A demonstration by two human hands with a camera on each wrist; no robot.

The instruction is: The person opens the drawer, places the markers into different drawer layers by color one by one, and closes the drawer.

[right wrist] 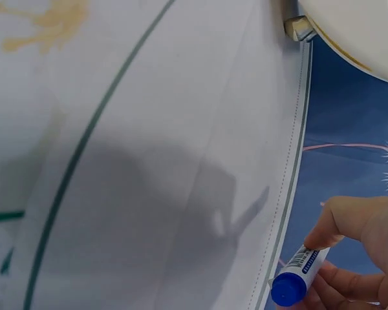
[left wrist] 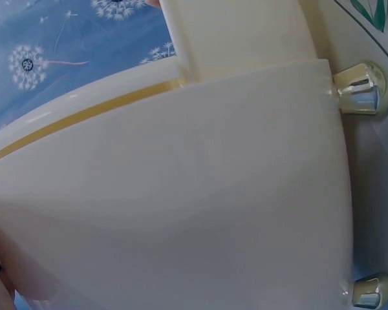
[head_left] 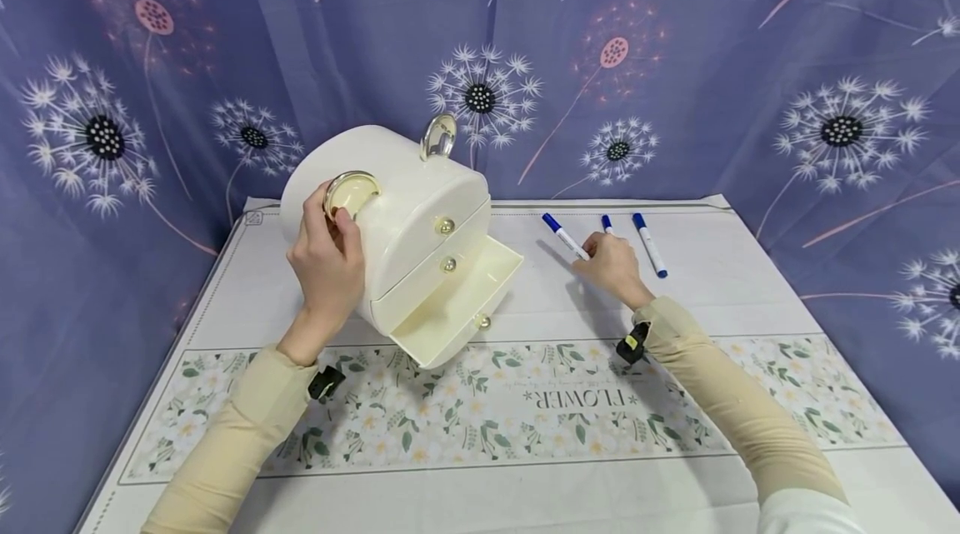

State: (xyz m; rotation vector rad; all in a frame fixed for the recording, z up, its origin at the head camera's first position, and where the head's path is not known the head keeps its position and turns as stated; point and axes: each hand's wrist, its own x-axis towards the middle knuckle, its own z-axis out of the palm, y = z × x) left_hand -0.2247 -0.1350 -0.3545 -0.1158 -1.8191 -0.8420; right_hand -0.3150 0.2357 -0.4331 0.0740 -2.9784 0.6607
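Note:
A cream-white drawer box (head_left: 405,184) with two gold-rimmed ears and round knobs stands left of the middle, tilted. Its lowest drawer (head_left: 455,301) is pulled out, showing a bare inside. My left hand (head_left: 327,267) grips the box's near ear (head_left: 352,192), thumb and fingers on either side. The left wrist view is filled by the box's smooth wall (left wrist: 181,181), with a shiny knob (left wrist: 363,89) at the right. Over the table, my right hand (head_left: 611,267) pinches a white marker (head_left: 566,236); its blue end shows in the right wrist view, between thumb and fingers.
Two more blue-and-white markers lie on the table: one (head_left: 607,224) just behind my right hand, another (head_left: 649,245) to its right. A white cloth (head_left: 697,267) with a flower-print band (head_left: 525,426) covers the table. A purple dandelion curtain (head_left: 697,59) hangs behind and at both sides.

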